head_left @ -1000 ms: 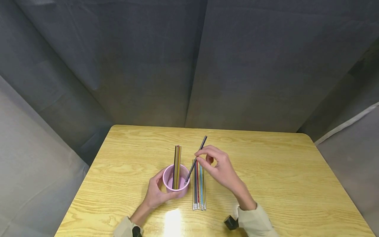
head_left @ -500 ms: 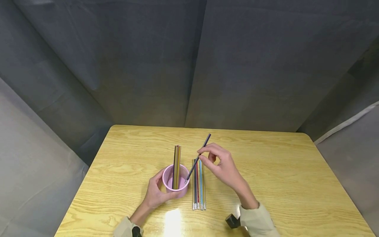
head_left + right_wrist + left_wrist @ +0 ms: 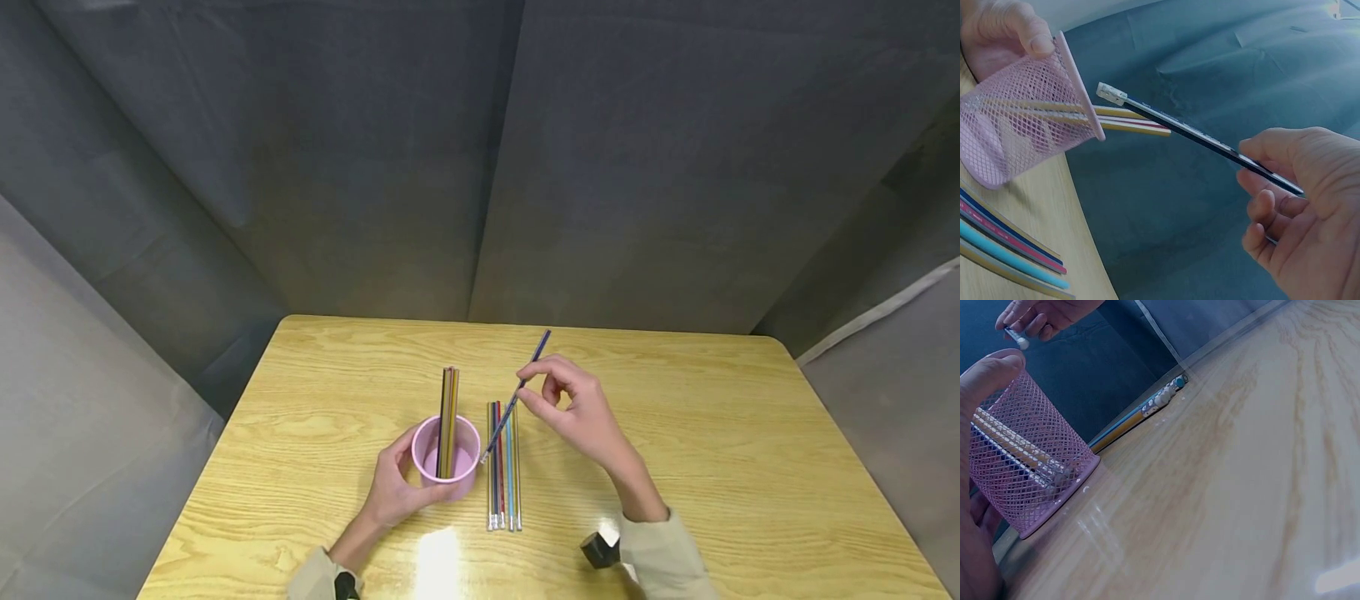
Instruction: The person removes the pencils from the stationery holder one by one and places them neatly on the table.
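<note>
My left hand (image 3: 393,492) grips a pink mesh pencil cup (image 3: 1057,422) round its side, thumb near the rim. Several pencils (image 3: 449,400) stand in it, leaning together toward the far side. With thumb and fingertips my right hand (image 3: 572,410) pinches a dark blue pencil (image 3: 1179,130) around its middle. This pencil slants, its white eraser end (image 3: 1111,94) low and just outside the cup's right rim. Right of the cup, several more pencils (image 3: 512,492) lie side by side on the table, eraser ends toward me; the held pencil overlaps them in the head view.
All of this is on a light wood-grain table (image 3: 300,400). Dark grey cloth (image 3: 375,167) hangs behind its far edge, and lighter cloth (image 3: 67,400) hangs at the left. A black wrist device (image 3: 600,550) sticks out beside the right sleeve (image 3: 663,554).
My right hand has moved right and slightly away with the blue pencil. The pencil's eraser end has shifted from over the cup's opening to outside the rim. The left hand and cup stay put.
</note>
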The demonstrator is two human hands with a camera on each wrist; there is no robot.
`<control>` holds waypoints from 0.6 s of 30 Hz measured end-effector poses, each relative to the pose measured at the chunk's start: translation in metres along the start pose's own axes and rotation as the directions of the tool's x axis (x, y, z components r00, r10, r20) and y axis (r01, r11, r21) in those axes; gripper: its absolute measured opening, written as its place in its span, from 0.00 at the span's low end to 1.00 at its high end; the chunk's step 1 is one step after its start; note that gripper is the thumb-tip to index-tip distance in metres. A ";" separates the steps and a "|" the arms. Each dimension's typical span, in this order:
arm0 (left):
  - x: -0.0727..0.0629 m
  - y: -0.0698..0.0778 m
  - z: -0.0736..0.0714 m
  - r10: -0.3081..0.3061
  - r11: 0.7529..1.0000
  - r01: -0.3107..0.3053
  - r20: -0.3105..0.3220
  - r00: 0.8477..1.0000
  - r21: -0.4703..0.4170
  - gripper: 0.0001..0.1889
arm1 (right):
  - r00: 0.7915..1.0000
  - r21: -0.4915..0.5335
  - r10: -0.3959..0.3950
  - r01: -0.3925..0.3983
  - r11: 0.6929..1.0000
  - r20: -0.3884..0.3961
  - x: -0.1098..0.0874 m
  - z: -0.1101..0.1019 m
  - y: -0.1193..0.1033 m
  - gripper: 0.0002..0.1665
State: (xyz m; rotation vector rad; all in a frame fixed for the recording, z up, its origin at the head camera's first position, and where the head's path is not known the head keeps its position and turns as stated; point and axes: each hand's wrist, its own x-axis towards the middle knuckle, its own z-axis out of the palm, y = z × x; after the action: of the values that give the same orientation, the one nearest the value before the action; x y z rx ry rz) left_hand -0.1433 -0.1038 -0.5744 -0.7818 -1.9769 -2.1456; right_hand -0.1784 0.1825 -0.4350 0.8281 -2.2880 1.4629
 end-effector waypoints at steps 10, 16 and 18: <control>0.000 -0.003 0.000 -0.005 1.000 0.005 -0.001 1.000 -0.011 0.46 | 0.985 -0.041 0.086 -0.081 0.996 0.151 -0.004 -0.010 0.017 0.13; 0.000 -0.003 0.000 0.007 1.000 -0.007 0.003 1.000 -0.015 0.46 | 0.931 -0.028 0.222 -0.224 0.974 0.290 -0.010 -0.015 0.043 0.08; 0.001 -0.003 0.000 0.007 1.000 -0.007 0.005 1.000 -0.016 0.47 | 0.903 -0.036 0.271 -0.275 0.961 0.333 -0.012 -0.016 0.050 0.07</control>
State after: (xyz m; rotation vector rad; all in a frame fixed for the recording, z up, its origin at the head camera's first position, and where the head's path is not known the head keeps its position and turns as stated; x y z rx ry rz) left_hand -0.1450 -0.1035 -0.5764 -0.7959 -1.9587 -2.1603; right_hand -0.2006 0.2161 -0.4704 0.8414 -2.7471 1.5494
